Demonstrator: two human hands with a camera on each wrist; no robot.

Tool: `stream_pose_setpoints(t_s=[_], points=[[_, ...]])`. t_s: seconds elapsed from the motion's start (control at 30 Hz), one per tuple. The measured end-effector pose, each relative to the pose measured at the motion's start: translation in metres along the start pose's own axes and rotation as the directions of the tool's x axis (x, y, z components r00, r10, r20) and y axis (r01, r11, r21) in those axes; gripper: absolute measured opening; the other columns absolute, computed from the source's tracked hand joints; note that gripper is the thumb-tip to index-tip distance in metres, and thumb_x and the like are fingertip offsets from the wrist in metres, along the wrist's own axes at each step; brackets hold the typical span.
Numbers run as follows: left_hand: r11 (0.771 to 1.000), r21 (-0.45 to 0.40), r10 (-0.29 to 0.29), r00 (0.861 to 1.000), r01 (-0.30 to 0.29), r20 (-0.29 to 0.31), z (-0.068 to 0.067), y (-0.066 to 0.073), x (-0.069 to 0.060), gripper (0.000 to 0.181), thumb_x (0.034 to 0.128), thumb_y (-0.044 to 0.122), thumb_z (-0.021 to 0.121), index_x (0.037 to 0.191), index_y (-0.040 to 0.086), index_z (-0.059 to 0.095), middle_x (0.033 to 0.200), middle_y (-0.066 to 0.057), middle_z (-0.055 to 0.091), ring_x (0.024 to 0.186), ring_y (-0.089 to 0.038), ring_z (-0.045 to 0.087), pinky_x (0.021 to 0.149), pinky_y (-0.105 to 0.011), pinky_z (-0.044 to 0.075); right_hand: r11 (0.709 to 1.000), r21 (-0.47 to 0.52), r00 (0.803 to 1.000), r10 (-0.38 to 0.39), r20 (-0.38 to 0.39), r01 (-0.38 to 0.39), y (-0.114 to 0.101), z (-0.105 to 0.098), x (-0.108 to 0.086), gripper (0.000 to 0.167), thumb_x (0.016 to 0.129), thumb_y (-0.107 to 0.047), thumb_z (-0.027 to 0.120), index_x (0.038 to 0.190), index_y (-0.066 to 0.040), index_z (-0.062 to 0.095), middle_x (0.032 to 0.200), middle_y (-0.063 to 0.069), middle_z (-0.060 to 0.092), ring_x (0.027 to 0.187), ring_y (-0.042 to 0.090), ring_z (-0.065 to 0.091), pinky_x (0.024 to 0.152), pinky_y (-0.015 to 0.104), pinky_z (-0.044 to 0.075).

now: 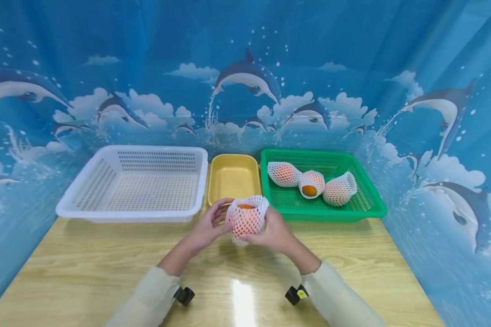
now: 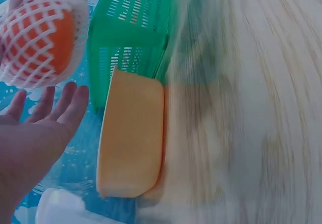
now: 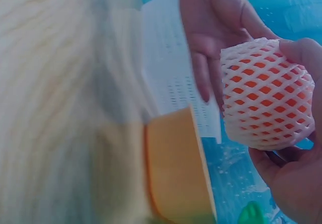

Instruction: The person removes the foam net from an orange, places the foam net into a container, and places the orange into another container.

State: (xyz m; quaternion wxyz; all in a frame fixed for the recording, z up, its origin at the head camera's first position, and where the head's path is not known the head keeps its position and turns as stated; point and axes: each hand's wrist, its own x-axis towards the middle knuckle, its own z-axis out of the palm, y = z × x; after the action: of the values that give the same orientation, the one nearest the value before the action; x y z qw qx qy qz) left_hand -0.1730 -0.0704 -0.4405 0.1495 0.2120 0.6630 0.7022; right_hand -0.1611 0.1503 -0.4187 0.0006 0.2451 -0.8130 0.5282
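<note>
An orange [image 1: 246,221] in a white foam net sleeve is held above the table, its bare orange skin showing at the sleeve's open top. My right hand [image 1: 276,230] grips it from the right, thumb on the near side; the right wrist view shows thumb and fingers round the netted orange [image 3: 269,95]. On the other side is my left hand [image 1: 208,227], its thumb by the net. In the left wrist view the left hand's fingers [image 2: 70,105] are spread and lightly bent, just short of the netting. Whether the left thumb touches is hard to tell.
A white basket [image 1: 131,214] stands at the left and a yellow tray [image 1: 234,181] in the middle. At the right, a green basket [image 1: 323,217] holds three netted fruits [image 1: 311,184]. A blue dolphin-print curtain [image 1: 245,27] hangs behind the wooden table [image 1: 106,254].
</note>
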Motion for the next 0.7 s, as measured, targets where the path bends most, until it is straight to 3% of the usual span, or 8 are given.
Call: stream_pose_setpoints(t_s=[0.17, 0.37, 0.57, 0.7], points=[[0.992, 0.114, 0.047, 0.997, -0.053, 0.054, -0.003, 0.002, -0.007, 0.076, 0.0892, 0.015, 0.07, 0.151, 0.003, 0.027, 0.15, -0.025, 0.033, 0.13, -0.042, 0.043, 0.104, -0.037, 0.044, 0.998, -0.059, 1.0, 0.01, 0.02, -0.009, 0.005, 0.006, -0.006, 0.073, 0.069, -0.022, 0.088, 0.131, -0.016, 0.051, 0.123, 0.003, 0.057, 0.11, 0.018, 0.056, 0.094, 0.038, 0.05], [0.985, 0.155, 0.057, 0.993, -0.073, 0.103, -0.005, -0.003, -0.013, 0.069, 0.0893, 0.01, 0.069, 0.147, -0.003, 0.033, 0.149, -0.023, 0.037, 0.132, -0.04, 0.043, 0.104, -0.036, 0.043, 0.995, -0.093, 0.999, 0.023, 0.035, -0.02, 0.011, 0.014, -0.012, 0.072, 0.067, -0.021, 0.088, 0.13, -0.02, 0.052, 0.122, -0.001, 0.056, 0.108, 0.015, 0.056, 0.094, 0.037, 0.05], [0.976, 0.217, 0.01, 0.993, -0.035, 0.114, -0.004, -0.007, -0.019, 0.064, 0.0891, 0.015, 0.07, 0.144, -0.002, 0.04, 0.143, -0.023, 0.045, 0.126, -0.04, 0.049, 0.1, -0.031, 0.047, 0.999, -0.042, 0.998, 0.011, 0.058, -0.009, 0.019, 0.023, -0.017, 0.069, 0.067, -0.018, 0.087, 0.127, -0.018, 0.053, 0.119, 0.001, 0.057, 0.104, 0.015, 0.058, 0.091, 0.031, 0.053], [0.974, 0.226, -0.015, 0.992, -0.013, 0.122, -0.003, -0.011, -0.023, 0.067, 0.0891, 0.015, 0.07, 0.144, -0.006, 0.037, 0.143, -0.027, 0.043, 0.127, -0.041, 0.049, 0.101, -0.033, 0.046, 0.999, -0.014, 0.997, 0.032, 0.074, -0.031, 0.025, 0.027, -0.021, 0.07, 0.068, -0.019, 0.087, 0.128, -0.015, 0.051, 0.119, 0.003, 0.057, 0.105, 0.016, 0.058, 0.092, 0.03, 0.052]])
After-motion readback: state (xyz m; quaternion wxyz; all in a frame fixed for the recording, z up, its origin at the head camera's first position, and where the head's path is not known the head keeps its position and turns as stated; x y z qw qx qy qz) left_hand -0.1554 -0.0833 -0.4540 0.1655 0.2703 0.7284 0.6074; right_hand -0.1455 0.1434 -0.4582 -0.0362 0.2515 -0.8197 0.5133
